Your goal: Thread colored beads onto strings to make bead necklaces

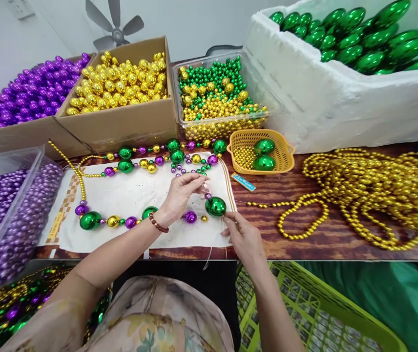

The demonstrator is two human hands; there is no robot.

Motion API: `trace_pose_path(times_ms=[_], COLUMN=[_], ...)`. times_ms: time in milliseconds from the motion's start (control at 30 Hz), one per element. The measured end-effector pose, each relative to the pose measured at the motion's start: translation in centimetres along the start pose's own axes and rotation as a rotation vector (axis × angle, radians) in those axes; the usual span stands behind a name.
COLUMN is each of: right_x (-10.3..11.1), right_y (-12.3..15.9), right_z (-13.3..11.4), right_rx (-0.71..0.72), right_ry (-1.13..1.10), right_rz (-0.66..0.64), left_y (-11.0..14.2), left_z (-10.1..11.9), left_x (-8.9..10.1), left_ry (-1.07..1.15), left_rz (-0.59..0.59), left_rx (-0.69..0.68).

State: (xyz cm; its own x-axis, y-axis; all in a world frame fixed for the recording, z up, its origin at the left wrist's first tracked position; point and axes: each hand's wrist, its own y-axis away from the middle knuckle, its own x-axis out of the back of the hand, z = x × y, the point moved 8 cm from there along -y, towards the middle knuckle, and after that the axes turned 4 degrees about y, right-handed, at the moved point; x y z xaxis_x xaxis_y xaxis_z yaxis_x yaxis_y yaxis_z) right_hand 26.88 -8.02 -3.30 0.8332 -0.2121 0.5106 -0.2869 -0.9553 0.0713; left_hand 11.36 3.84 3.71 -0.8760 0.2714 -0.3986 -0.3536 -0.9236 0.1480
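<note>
The left hand (pixel 177 198) pinches something too fine to make out, beside a small purple bead (pixel 208 196); the right hand (pixel 245 238) meets the green ball (pixel 216 207), probably to steady it, though I cannot tell if it pinches; the white cloth (pixel 128 193) beneath seemingly stops the strung beads (pixel 131 222) rolling
</note>
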Motion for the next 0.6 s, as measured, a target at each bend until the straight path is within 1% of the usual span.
trace_pose_path(times_ms=[100, 167, 200, 300, 367, 467, 600], right_x=[1.9, 2.3, 2.2, 1.1, 0.5, -0.1, -0.6], right_y=[-0.4, -0.7, -0.9, -1.9, -2.5, -3.5, -4.5], right_z=[-1.5, -3.2, -4.0, -6.3, -7.1, -7.9, -8.5], right_rx=[0.079, 0.152, 0.198, 0.354, 0.430, 0.503, 0.544], right_ry=[0.195, 0.271, 0.282, 0.290, 0.299, 0.279, 0.249], right_rz=[0.149, 0.220, 0.228, 0.192, 0.172, 0.145, 0.088], left_y=[-0.3, -0.3, -0.2, 0.0, -0.1, -0.4, -0.6], left_z=[0.9, 1.5, 1.8, 3.0, 4.0, 4.8, 4.8], left_x=[-0.3, -0.8, -1.1, -1.9, -2.1, -2.0, -1.8], left_ry=[-0.022, -0.051, -0.067, -0.107, -0.131, -0.158, -0.162], left_rz=[-0.013, -0.035, -0.047, -0.094, -0.139, -0.191, -0.257], left_rx=[-0.067, -0.089, -0.099, -0.130, -0.148, -0.138, -0.083])
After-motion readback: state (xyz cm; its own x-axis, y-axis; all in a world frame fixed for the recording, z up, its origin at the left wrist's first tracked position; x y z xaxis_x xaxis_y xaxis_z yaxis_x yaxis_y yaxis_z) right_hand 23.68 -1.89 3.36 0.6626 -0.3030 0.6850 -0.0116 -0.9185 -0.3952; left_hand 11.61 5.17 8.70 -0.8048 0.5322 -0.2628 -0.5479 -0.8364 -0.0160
